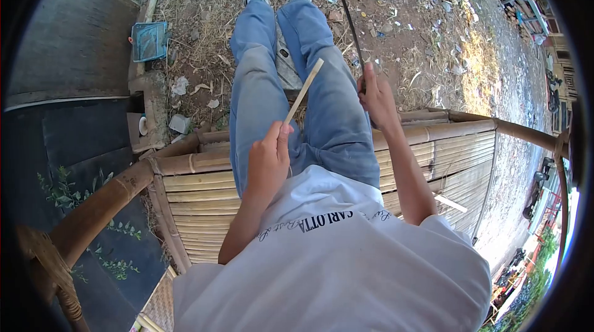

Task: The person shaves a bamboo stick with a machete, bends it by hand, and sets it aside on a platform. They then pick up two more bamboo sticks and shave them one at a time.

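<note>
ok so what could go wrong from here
The left hand grips the near end of the stick, so if the blade in the right hand slipped along it, that hand might get cut. The stick also shows over the jeans, so a stray stroke could catch them.

Room between stick and blade

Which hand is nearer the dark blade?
Right. The right hand grips the dark blade by its near end; the left hand is apart, leftward, holding a pale strip.
</note>
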